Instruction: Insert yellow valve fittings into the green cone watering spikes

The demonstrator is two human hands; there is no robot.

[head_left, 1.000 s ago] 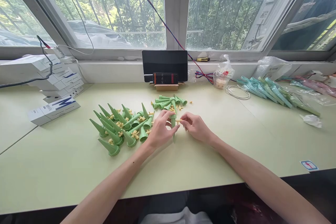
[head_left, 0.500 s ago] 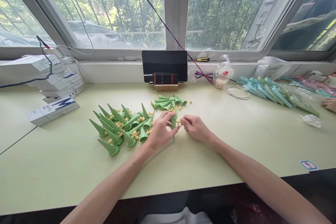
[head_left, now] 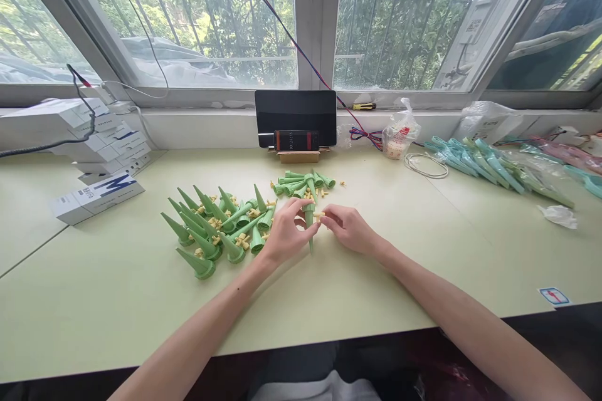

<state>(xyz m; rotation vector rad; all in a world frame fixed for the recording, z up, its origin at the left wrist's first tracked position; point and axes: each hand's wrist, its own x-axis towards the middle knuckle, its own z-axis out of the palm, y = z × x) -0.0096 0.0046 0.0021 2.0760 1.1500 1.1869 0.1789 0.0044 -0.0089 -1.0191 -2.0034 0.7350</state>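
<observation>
1. Pale yellow-green, the table [head_left: 376, 301] spreads beneath our left hand [head_left: 289, 232] and right hand [head_left: 350, 230], well past the fingers of each.
2. Just left of our left fingers we have a heap of green spikes [head_left: 204, 245], mixed with yellow bits [head_left: 242, 240]; several stand point up, others lie on their sides.
3. Straight beyond our fingers, well apart from them, we see a black screen [head_left: 296, 113] propped up.
4. Nearer, just past our left fingers, lies a smaller bunch of green spikes [head_left: 285, 188].
5. Our left fingers and thumb pinch a single green spike [head_left: 309, 218], point downward, between our two hands.
6. Our right thumb and forefinger, pressed together, pinch a small yellow piece [head_left: 319, 214] beside that spike; we cannot tell whether it is seated in it.
</observation>
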